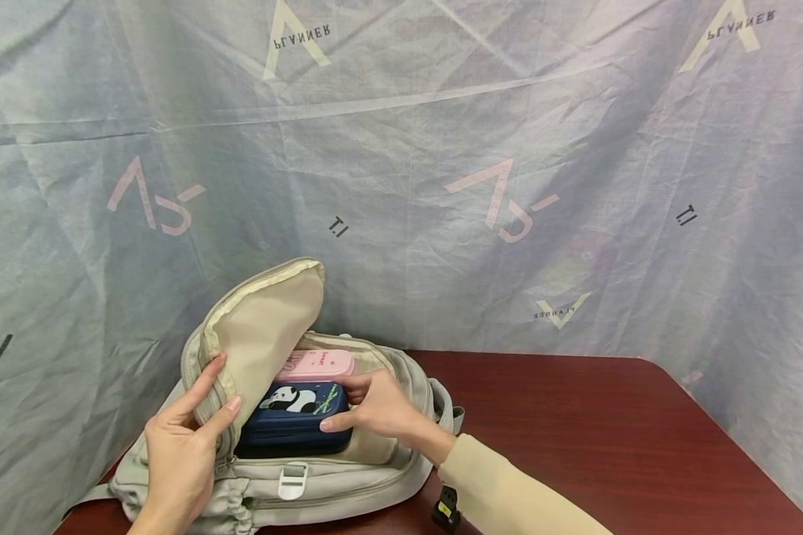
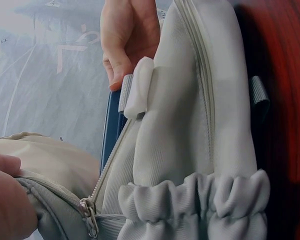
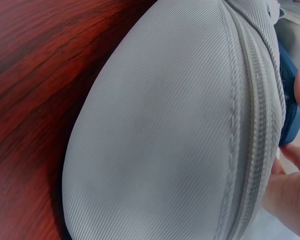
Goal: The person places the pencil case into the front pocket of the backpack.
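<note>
A light grey backpack (image 1: pixel 348 487) lies on its back with its front flap (image 1: pixel 277 319) unzipped and raised. My left hand (image 1: pixel 184 449) holds the flap's edge between thumb and fingers; part of that hand (image 2: pixel 7 205) shows in the left wrist view. Inside the opening sits a navy pencil case (image 1: pixel 294 431) with a panda on top. My right hand (image 1: pixel 381 407) grips its right end, thumb on the near side and fingers on the far side. Behind it lies a pink pencil case (image 1: pixel 324 362), partly covered by the flap.
The backpack rests on a dark red wooden table (image 1: pixel 575 438), which extends to the right. A grey printed cloth (image 1: pixel 401 186) hangs behind and at both sides. A white buckle (image 1: pixel 293 481) and a zipper pull (image 2: pixel 90 217) are on the bag's near side.
</note>
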{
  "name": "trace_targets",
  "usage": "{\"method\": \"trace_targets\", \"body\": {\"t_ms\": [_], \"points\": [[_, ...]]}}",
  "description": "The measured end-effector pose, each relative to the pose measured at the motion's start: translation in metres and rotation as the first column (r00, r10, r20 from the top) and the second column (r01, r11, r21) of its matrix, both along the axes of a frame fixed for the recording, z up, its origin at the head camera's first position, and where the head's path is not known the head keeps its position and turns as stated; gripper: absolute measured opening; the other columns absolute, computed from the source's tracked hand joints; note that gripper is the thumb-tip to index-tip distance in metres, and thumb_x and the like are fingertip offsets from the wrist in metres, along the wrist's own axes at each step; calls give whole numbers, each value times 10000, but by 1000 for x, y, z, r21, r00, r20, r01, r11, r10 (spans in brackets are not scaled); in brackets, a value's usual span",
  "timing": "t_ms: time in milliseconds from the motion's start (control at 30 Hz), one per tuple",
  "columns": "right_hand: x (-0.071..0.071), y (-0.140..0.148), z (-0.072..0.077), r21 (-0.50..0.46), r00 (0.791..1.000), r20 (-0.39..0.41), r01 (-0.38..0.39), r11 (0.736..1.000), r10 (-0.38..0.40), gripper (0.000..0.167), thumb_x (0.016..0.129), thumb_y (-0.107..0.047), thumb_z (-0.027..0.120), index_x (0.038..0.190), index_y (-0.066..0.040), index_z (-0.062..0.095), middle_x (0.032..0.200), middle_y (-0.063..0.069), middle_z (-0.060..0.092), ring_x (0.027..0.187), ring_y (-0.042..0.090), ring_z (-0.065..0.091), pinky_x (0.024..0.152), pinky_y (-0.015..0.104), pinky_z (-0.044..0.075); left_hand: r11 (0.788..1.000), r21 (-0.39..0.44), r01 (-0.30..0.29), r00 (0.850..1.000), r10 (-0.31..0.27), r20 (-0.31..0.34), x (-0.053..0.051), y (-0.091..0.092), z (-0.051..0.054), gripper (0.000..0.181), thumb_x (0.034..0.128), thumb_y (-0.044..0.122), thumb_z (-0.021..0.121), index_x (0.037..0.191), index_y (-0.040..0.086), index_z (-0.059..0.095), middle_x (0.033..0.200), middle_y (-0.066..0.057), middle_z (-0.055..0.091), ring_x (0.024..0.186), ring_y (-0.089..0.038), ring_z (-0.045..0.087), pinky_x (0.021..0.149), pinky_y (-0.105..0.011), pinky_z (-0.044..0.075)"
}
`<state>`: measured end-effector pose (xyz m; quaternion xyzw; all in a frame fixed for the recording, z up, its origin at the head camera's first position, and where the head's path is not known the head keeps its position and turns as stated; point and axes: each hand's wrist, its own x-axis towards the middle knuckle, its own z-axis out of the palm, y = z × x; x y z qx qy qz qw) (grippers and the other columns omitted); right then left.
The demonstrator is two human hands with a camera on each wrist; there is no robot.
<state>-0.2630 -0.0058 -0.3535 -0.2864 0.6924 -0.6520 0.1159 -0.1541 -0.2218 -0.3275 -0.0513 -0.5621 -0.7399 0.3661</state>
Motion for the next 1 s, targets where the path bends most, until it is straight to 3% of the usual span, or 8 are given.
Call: {"method": "trace_targets", "body": {"t_ms": [233, 633, 1000], "points": [[2, -5, 3, 29, 1000, -17, 23, 999, -23, 566, 734, 87, 919, 1269, 1, 754, 1024, 57, 798, 946, 147, 749, 824, 239, 602, 1000, -17, -5, 1000, 5, -9, 0, 0, 0, 567, 840, -342, 604, 1369, -137, 600, 1382, -40, 689, 1543, -192, 309, 1180, -241, 343], [6, -10, 5, 116, 988, -94, 136, 984, -126, 552, 683, 3, 981, 1202, -37, 796, 1001, 20, 798, 925, 119, 733, 825, 236, 594, 998, -62, -7, 1000, 9, 26, 2, 0, -1, 553, 856, -317, 616, 1371, -118, 613, 1391, -2, 684, 1566, -186, 251, 1235, -271, 254], [5, -12, 5, 104, 989, -94, 125, 987, -115, 504, 687, 29, 971, 1159, -28, 807, 933, 18, 795, 850, 117, 727, 728, 177, 569, 994, -111, -5, 998, 12, 62, 3, -2, -1, 555, 874, -288, 632, 1389, -85, 622, 1430, 13, 658, 1572, -171, 229, 1253, -273, 211]]}}
